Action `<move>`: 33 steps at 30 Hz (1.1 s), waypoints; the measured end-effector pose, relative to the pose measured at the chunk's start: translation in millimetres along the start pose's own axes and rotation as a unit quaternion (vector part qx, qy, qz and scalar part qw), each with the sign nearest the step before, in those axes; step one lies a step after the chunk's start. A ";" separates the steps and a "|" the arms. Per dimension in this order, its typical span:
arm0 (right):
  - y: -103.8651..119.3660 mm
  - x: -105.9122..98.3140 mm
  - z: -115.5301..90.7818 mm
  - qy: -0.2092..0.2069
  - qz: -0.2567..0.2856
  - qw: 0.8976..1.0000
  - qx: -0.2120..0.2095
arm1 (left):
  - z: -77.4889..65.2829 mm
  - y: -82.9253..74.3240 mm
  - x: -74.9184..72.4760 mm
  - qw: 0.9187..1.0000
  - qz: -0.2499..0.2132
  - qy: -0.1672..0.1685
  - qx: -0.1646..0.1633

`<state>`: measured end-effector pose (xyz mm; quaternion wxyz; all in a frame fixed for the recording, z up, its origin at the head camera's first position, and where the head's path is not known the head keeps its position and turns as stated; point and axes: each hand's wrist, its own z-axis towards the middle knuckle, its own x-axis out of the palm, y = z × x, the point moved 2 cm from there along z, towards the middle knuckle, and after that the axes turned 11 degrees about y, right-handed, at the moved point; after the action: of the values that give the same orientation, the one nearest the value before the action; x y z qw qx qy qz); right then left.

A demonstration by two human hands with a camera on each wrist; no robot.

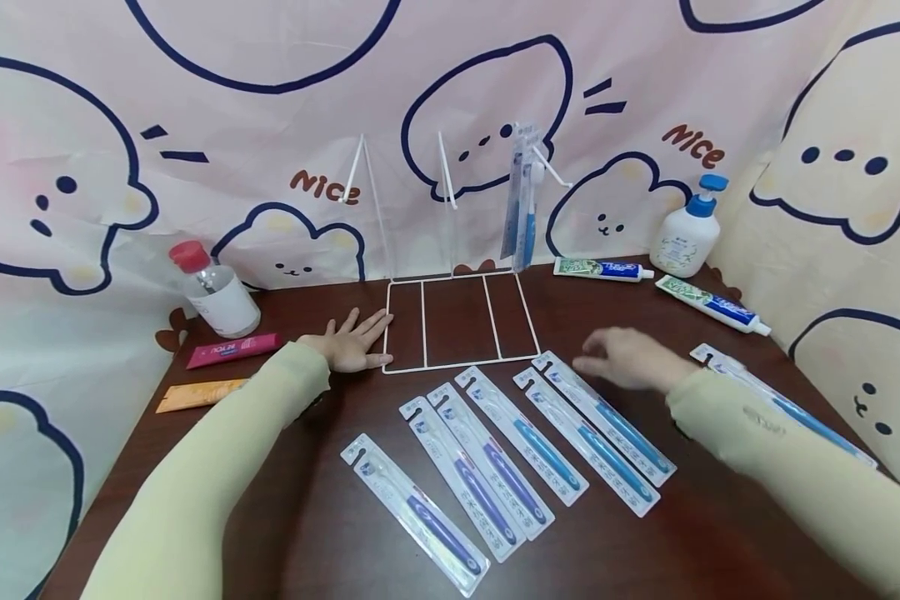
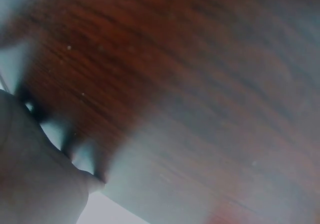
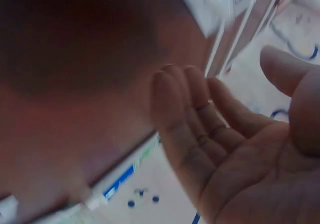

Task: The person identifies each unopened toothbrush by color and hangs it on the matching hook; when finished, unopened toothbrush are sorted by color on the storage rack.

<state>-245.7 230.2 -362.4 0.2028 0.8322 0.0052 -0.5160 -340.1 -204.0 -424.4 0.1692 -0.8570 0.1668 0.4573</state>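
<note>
My left hand (image 1: 352, 342) lies on the dark table with its fingers spread, its fingertips at the left edge of a white wire display rack (image 1: 423, 325). Above the table, my right hand (image 1: 630, 360) holds nothing; in the right wrist view its fingers (image 3: 172, 104) are slightly bent and the thumb stands apart. Just left of and below it is a packaged toothbrush with a blue handle (image 1: 618, 425), in a slanted row of several packs. A purple-handled toothbrush pack (image 1: 427, 521) lies leftmost. Packaged toothbrushes (image 1: 527, 204) hang from the rack's right hook.
At the right lies another toothbrush pack (image 1: 783, 404). Behind it are two toothpaste tubes (image 1: 600, 268) and a white pump bottle (image 1: 686, 237). On the left stand a red-capped bottle (image 1: 225, 304), a pink tube (image 1: 232, 350) and an orange tube (image 1: 198, 394). A printed curtain (image 1: 270, 150) encloses the table.
</note>
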 end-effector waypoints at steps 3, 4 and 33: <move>4.6 23.3 -13.8 0.003 -0.015 1.000 0.006 | 1.2 0.3 0.5 1.000 -0.003 0.000 0.001; 6.7 28.5 -17.1 -0.001 -0.023 1.000 0.011 | 1.7 1.1 0.3 1.000 -0.004 -0.001 0.000; 17.7 40.7 -10.9 0.059 -0.063 0.993 0.078 | 0.9 0.6 2.2 1.000 -0.006 -0.006 0.007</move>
<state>-213.5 209.5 -387.3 0.1041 0.8724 0.0292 -0.4767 -339.9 -204.5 -426.7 0.1787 -0.8541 0.1643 0.4599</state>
